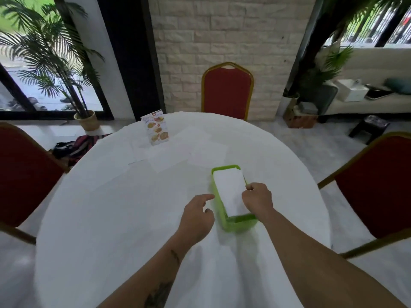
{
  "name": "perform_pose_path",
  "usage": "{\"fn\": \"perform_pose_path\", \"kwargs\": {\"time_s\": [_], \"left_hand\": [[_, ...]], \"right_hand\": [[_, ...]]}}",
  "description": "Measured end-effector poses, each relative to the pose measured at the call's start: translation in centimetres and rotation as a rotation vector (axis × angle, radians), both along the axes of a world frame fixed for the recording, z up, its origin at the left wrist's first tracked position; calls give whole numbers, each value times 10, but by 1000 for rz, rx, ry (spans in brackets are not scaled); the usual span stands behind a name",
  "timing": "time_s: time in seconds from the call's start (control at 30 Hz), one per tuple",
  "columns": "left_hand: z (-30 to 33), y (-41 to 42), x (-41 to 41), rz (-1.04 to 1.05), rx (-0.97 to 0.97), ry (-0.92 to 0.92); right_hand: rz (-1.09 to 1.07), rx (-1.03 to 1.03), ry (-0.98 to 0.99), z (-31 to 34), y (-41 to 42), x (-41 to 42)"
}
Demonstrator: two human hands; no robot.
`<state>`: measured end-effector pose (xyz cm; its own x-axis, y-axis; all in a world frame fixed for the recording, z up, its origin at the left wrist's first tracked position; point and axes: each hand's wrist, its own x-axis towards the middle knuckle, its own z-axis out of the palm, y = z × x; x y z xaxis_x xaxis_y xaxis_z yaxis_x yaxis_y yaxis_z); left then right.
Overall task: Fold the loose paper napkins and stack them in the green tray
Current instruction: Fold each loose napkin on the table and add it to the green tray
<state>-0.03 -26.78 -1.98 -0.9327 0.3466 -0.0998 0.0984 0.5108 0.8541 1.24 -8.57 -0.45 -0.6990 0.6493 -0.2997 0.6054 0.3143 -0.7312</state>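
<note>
Green tray (231,225) sits on the white-clothed round desk (111,218), right of centre, nearer the near edge than the far edge, long axis running roughly away from the person. Inside it: a folded white napkin (230,192) lying flat, covering most of the tray's length; a strip of green tray floor shows bare at the near end. Whether more napkins lie under the top one cannot be told. Right hand (258,197) is at the tray's right rim, fingers curled together against the right edge of the folded napkin, appears pinched on that edge. Left hand (196,213) is just left of the tray's near-left corner, fingers loosely apart, index pointing toward the tray, holding nothing; contact with the tray wall cannot be told. Loose unfolded napkins (169,162) lie flat on the desk beyond the tray, spread from the left side toward the far centre, white on white so edges are faint and the count is unclear. A standing menu card (155,127) with food photos is near the far edge, left of centre. Red chairs (226,92) with gold frames stand around the desk.
</note>
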Motion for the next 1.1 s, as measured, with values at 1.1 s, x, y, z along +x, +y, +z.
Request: {"fn": "perform_pose_path", "kwargs": {"time_s": [1.1], "left_hand": [[-9,29,-15,-386,-563,319]], "right_hand": [[626,507,-56,-2,33,-11]]}}
